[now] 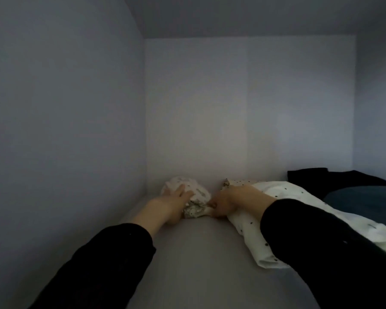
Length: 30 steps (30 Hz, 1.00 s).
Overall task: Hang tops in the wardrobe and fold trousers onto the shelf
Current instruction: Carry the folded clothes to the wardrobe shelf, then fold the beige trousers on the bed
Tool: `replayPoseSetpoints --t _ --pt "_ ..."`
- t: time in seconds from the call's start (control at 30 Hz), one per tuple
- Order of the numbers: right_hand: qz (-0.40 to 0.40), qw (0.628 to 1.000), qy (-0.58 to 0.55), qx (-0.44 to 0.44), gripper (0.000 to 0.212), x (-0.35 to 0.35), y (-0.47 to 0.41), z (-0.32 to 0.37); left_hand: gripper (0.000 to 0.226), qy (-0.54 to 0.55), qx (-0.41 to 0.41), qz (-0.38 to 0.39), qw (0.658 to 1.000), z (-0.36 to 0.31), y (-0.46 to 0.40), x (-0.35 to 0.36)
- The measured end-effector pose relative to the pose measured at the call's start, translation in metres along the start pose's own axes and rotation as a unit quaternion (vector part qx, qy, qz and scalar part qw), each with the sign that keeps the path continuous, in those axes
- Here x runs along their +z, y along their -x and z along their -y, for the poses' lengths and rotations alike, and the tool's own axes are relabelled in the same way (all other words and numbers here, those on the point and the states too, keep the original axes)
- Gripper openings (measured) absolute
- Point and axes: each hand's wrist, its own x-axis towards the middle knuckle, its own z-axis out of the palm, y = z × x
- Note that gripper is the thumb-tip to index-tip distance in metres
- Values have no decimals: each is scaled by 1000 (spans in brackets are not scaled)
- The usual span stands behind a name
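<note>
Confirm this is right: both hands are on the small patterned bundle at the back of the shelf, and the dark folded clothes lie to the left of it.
One thing is off. The dark folded clothes lie to the right of the small patterned bundle, beyond the white dotted garment, as the head view shows. The left hand and right hand are on the bundle at the back of the shelf.

Dim wardrobe interior: pale walls (65, 108), grey shelf (198, 253).
</note>
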Motion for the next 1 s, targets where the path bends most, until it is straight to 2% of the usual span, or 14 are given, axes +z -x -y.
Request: replayPoseSetpoints --t 0.07,0.2,0.3,0.53,0.6,0.67,0.73,0.83,0.9,0.93,1.0 --pt "-1 1000 -11 -15 44 10 -8 -6 72 12 -1 29 999 6 -16 7" --pt "-57 998 -19 -6 41 14 -19 -18 70 43 15 -1 999 12 -45 20" --pt "-71 997 -6 18 37 24 -25 -25 68 48 16 -10 999 6 -55 29" --pt "-104 992 -70 -9 36 13 15 -23 75 57 -20 15 998 -8 -12 7" --pt "-123 987 -101 -12 44 9 36 -22 69 38 -35 -18 998 -13 15 -4" --pt "-157 975 -156 -4 49 3 63 -18 58 27 -35 -92 995 -23 49 -18" --pt "-217 955 -201 -17 47 2 94 -10 50 61 -51 -164 983 -38 92 -34" --pt "-312 919 -233 -67 38 12 145 19 46 130 -121 -251 952 -68 164 -39" --pt "-374 890 -246 -89 34 23 174 40 47 163 -155 -284 932 -87 199 -35" --pt "-373 877 -274 -126 34 39 202 68 48 176 -198 -279 923 -106 247 -22" --pt "-390 851 -323 -138 36 51 220 83 49 197 -194 -304 912 -128 269 -20"
